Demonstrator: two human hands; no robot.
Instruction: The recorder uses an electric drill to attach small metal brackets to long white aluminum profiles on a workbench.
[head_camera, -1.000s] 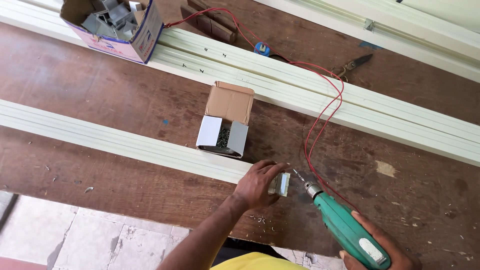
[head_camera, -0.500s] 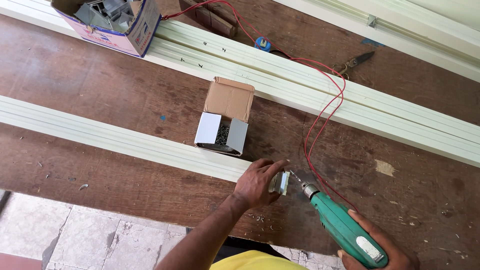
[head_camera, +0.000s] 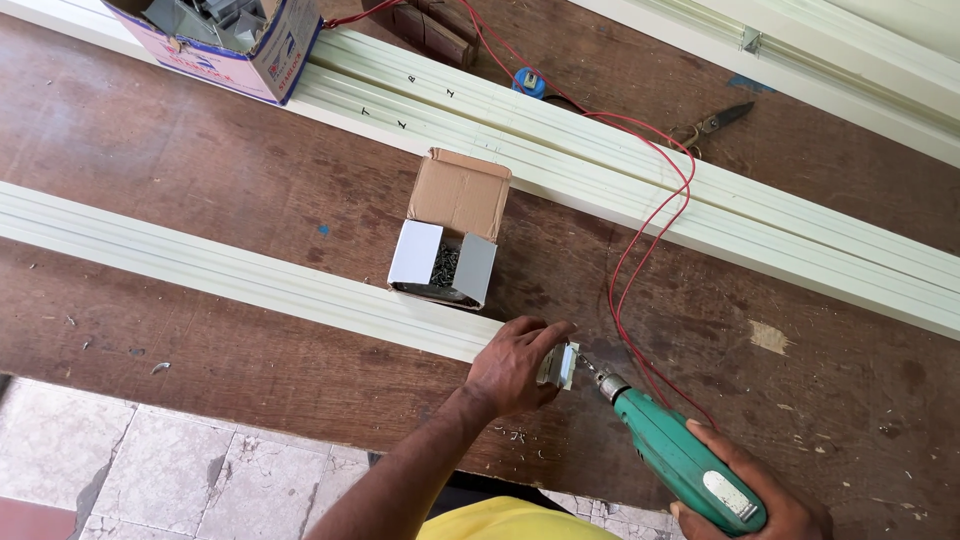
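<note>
Left hand clamped around small metal bracket at end of pale strip; right hand gripping green drill, tip just beside bracket. Box of screws beyond.

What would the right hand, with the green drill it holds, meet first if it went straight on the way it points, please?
Most likely the small metal bracket at the end of the cream profile, held by the left hand; the right hand aims the green drill at it.
</note>
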